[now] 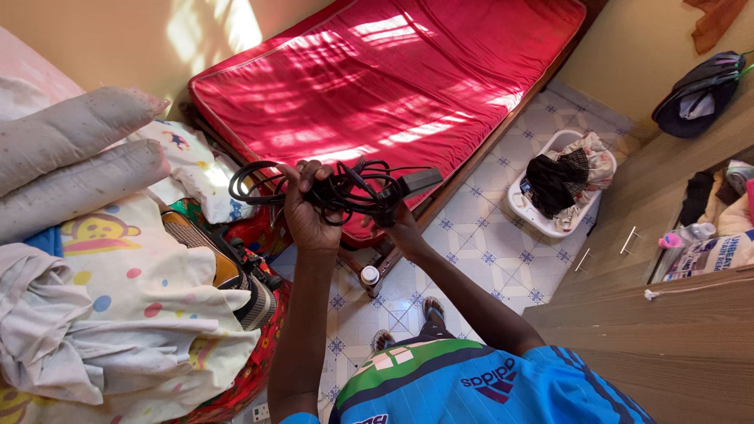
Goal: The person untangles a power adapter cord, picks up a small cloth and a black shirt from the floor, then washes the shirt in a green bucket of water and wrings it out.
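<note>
Head view, hands: both raised over the floor, close together, a tangle of black cable (330, 188) bunched between them.
Left hand (308, 210): clenched round the thick middle of the cable bundle, fingers wrapped over the top, probably to keep the loops from slipping apart.
Right hand (402, 224): closed on the cable just under the black power brick (416, 182), mostly hidden behind the bundle; brick tilted up and out past the fingers.
Cable position: held in the air in front of the red mattress (408, 78), one loose loop sticking out to the left, nothing touching the floor.
Mattress: bare, no sheet, lying on a low wooden frame, striped with sunlight.
Left side: heap of bedding (118, 298) with cartoon print, two grey rolled cushions (71, 157) on top, a brown-and-black bag (228, 271) wedged beside the heap.
Floor: patterned tiles (479, 235), a small white-capped bottle (369, 275) standing by the bed frame corner, sandalled feet below.
White basin (542, 212): on the tiles near the bed's foot, stuffed with dark and light clothes.
Right side: wooden wardrobe (675, 345), one door open, clothes and packets on its shelf.
Above: dark cap (699, 94) perched on the wardrobe top.
Shirt (471, 385): blue with green stripe, at bottom edge.
</note>
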